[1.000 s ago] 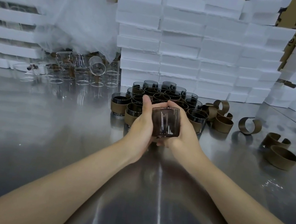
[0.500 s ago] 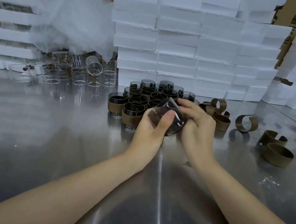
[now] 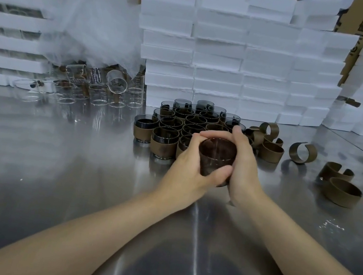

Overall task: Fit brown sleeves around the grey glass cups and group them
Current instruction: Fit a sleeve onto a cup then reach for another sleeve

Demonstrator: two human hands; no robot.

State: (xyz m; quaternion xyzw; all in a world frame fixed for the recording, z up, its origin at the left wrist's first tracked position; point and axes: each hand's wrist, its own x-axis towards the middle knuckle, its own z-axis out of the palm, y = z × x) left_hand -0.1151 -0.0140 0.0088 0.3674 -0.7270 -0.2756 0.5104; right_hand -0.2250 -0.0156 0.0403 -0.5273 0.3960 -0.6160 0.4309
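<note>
Fingers (image 3: pixel 196 137) of the left hand (image 3: pixel 188 164) curl over the far rim of a grey cup (image 3: pixel 217 153), and its thumb (image 3: pixel 219 175) crosses the near side low down. The right hand (image 3: pixel 245 169) wraps the cup's other side, fingers bent round the wall with the tips up at the far rim. Both hands grip this 1 cup, which is tilted with its mouth toward the camera, close to the metal table (image 3: pixel 60 189). Whether it touches the table I cannot tell. Its wall looks dark brown between the fingers, but whether a sleeve is on it I cannot tell either.

Just beyond the fingertips stands the group of sleeved cups (image 3: pixel 178 122), packed rim to rim. The nearest ones are partly hidden behind the left knuckles. To the right of the right hand's fingers lie loose sleeves (image 3: pixel 271 151) in a small heap. Farther out is 1 open C-shaped sleeve (image 3: pixel 303 153), and 2 further sleeves (image 3: pixel 341 192) lie well apart at the far right. Far to the left of the left fingers are clear glasses (image 3: pixel 101 95), some tipped over, under a crumpled plastic bag (image 3: pixel 99 22). Behind everything rise stacks of white foam blocks (image 3: pixel 219 55).
</note>
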